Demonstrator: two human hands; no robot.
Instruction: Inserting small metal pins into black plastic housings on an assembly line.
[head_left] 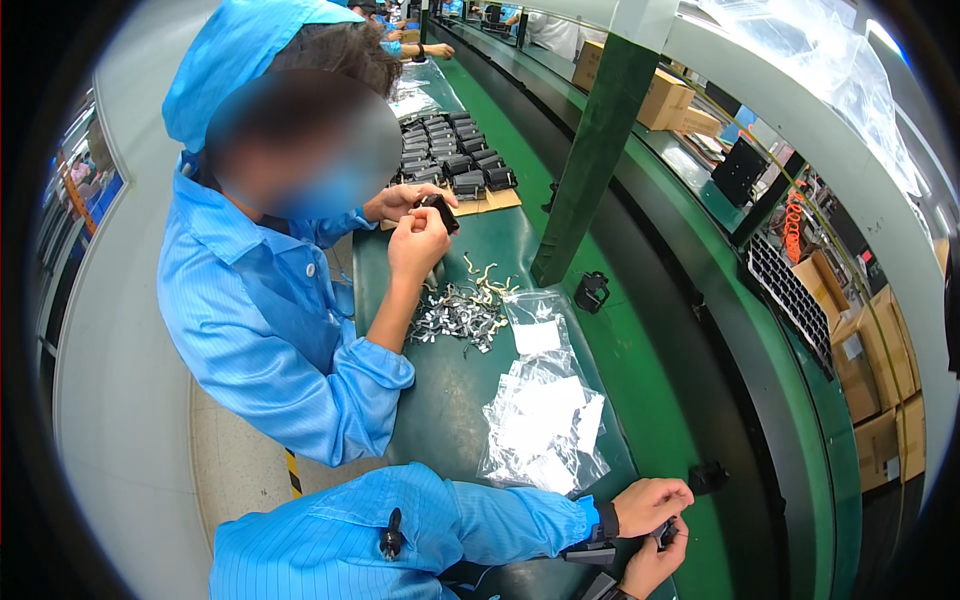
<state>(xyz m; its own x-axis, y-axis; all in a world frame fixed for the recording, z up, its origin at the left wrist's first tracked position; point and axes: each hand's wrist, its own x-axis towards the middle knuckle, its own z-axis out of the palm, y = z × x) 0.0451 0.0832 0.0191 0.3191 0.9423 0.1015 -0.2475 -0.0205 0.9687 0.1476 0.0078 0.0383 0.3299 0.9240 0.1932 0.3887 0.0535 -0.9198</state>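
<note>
My left arm, in a blue sleeve with a dark wristband, reaches across the lower edge of the view. My left hand (pixel 652 506) is bent over a small black part (pixel 664 532), its fingers closed at it. From below, my right hand (pixel 655 572) wraps its thumb and fingers round the same part, which is mostly hidden between the hands. Beside my wrists, dark grey casings (pixel 592 553) lie at the green table's edge. A black piece (pixel 708 478) sits on the green surface just beyond my fingers.
A co-worker in blue holds a black device (pixel 438 212) to my left. Bagged white sheets (pixel 545 420), a heap of small grey parts (pixel 458 315) and rows of black devices (pixel 452 150) lie on the table (pixel 440 400). A green post (pixel 600 160) rises beside the conveyor (pixel 690 380).
</note>
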